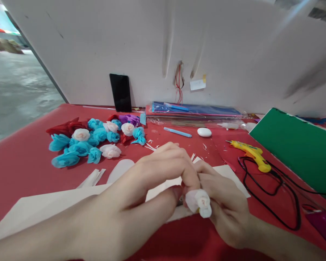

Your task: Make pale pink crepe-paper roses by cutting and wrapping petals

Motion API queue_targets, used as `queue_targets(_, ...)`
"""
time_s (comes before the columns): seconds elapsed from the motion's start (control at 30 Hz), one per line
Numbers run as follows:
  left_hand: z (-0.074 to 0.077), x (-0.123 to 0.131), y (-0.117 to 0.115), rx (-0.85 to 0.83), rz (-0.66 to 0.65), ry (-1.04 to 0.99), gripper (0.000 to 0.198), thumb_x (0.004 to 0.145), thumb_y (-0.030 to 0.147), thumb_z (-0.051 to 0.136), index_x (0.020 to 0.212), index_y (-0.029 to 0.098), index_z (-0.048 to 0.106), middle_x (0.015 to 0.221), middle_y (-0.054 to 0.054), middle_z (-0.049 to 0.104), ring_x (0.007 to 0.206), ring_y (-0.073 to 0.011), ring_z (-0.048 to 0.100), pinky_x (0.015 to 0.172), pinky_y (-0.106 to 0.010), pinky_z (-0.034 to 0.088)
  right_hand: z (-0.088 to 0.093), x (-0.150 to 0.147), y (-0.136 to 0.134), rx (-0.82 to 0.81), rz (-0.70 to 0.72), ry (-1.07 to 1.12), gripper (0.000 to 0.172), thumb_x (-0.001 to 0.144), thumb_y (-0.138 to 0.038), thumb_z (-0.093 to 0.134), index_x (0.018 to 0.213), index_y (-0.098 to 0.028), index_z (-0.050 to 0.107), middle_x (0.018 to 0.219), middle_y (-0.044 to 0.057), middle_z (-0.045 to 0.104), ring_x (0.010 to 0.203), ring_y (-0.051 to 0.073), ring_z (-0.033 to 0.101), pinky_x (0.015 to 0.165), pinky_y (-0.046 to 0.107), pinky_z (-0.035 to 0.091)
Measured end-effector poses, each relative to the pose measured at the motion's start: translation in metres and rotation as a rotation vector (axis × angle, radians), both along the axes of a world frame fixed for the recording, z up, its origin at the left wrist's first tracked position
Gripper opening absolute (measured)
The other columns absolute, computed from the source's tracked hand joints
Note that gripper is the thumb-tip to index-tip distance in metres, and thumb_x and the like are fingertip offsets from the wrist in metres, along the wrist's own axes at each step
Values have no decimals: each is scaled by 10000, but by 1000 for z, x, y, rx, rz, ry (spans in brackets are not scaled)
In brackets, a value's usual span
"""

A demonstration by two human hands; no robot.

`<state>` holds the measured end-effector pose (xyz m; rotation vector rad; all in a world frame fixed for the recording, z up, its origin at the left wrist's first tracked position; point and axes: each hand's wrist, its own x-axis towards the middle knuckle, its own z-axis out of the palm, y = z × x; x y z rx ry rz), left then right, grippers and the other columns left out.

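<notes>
A small white paper flower (202, 203) with a faint pink tint sticks out between my two hands, low in the middle of the view. My right hand (226, 206) is closed around its lower part, with the fingers curled. At the flower's left side, the thumb and index finger of my left hand (141, 192) close in a pinch on its edge. What lies between those fingertips is mostly hidden. Beneath both hands spreads a white paper sheet (43, 204). White paper strips (92, 178) and a rounded white petal piece (121, 169) lie just beyond my left forearm.
Blue, white, red and purple paper flowers (80, 148) are heaped at the left on the red table (13, 152). A yellow glue gun (250, 152) with a looped black cord lies right, near a green board (293, 152). A phone (121, 93) leans on the wall behind.
</notes>
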<state>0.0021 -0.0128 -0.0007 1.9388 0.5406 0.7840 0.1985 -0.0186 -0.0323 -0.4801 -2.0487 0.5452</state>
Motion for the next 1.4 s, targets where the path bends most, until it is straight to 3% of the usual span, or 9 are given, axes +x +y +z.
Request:
queue_targets(0.23, 0, 3, -4, 63, 72, -54, 279, 811, 17, 424, 881, 240, 576, 900, 59, 607, 872, -114, 609, 804, -243, 513, 9, -1, -8, -168, -3, 5, 390, 1049, -294, 431, 705, -177, 573, 637, 12, 628, 640, 127, 542, 638, 259, 483)
queue_targets(0.47, -1, 4, -3, 73, 115, -58, 125, 882, 147, 574, 892, 270, 589, 890, 86, 620, 849, -103, 618, 787, -235, 527, 11, 1, -15, -254, -10, 31, 354, 1015, -234, 471, 684, -182, 586, 624, 6, 613, 633, 136, 536, 648, 277, 496)
queue_targets(0.73, -4, 2, -1, 99, 72, -63, 71, 931, 206, 606, 903, 271, 610, 873, 73, 623, 836, -101, 617, 829, -231, 537, 18, -1, -18, -240, -19, 51, 383, 1029, -218, 454, 668, -159, 569, 598, -9, 590, 604, 99, 512, 638, 225, 484)
queue_targets(1.1, -6, 7, 3, 187, 147, -82, 62, 920, 239, 642, 876, 266, 608, 825, 54, 590, 795, -127, 564, 793, -258, 498, 16, -4, -23, -188, -88, 60, 345, 981, -123, 501, 642, -165, 546, 576, -25, 562, 578, 93, 497, 607, 224, 471)
queue_targets(1.4, -6, 7, -2, 68, 76, -122, 75, 929, 168, 604, 910, 239, 586, 840, 42, 633, 816, -124, 571, 783, -251, 492, 19, -1, -27, -120, -147, -3, 295, 950, -105, 511, 668, -179, 557, 585, -7, 557, 596, 116, 497, 557, 244, 466)
